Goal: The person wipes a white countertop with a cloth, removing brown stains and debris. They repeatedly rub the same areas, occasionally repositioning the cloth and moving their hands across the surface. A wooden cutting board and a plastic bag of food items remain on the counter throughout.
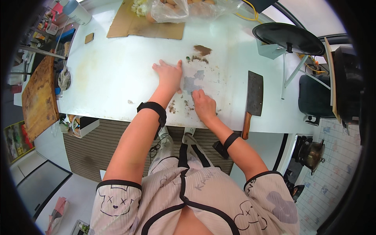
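Observation:
My left hand rests palm down on a white tabletop with its fingers spread, holding nothing. To its right, my right hand has curled fingers against the surface. Whatever may be pinched under those fingers is hidden. A grey bare patch in the white surface lies just beyond the right hand's fingertips. Dark brown crumbs of residue are scattered around both hands, and a larger brown stain is farther back. A cleaver with a wooden handle lies to the right, its handle past the front edge.
Cardboard and a clear plastic bag of eggs sit at the back. At right stands a round black lid beside a metal frame. A worn wooden board leans at the left, near a crumpled rag. A white bottle stands back left.

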A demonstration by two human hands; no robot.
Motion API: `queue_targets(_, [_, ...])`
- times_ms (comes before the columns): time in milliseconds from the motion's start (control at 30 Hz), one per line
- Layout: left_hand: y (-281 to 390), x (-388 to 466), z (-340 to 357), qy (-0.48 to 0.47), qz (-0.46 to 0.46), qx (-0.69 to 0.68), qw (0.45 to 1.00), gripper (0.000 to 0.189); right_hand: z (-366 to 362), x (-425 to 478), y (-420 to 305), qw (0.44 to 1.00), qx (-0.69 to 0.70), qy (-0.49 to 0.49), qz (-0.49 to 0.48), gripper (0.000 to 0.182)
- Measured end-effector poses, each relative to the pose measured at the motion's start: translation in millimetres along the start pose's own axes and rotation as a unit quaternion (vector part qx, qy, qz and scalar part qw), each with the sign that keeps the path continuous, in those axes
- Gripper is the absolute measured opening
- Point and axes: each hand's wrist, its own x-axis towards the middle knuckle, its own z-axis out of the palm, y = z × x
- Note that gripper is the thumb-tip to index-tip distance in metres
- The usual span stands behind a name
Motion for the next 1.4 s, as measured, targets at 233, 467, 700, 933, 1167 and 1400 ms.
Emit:
queue_targets(233, [5.9, 0.8, -5.7, -0.018, 0.01, 0.003, 1.0, 0.109, 3.3, 83.9, 41.7, 0.994, -0.062, 0.037, 0.079, 0.006])
queue_targets(467, [1.7, -1.0, 0.5, -0.014, -0.006, -0.013, 1.0, 0.109, 4.9, 8.3, 9.7, 1.0, -0.013, 0.024, -0.005, 0.007])
queue_targets(700, [5.8, 4.5, 1.4, 0.001, 0.01, -0.022, 1.0, 0.117, 1.2, 79.3, 38.7, 0.995, -0.049, 0.043, 0.082, 0.012])
queue_targets(933, [1.4, 5.7, 2.5, -0.011, -0.001, -0.022, 1.0, 0.117, -1.3, 31.1, 57.7, 0.997, -0.059, 0.004, 0.048, 0.006])
queue_targets(1167, [1.6, 6.9, 5.1, -0.016, -0.004, -0.027, 0.999, 0.117, -2.7, 24.5, 65.9, 0.993, -0.055, 0.029, 0.101, 0.004])
queue_targets(1400, [6.4, 8.6, 3.1, -0.011, 0.003, -0.028, 1.0, 0.118, -6.3, 53.3, 90.7, 0.989, -0.083, 0.066, 0.105, 0.006])
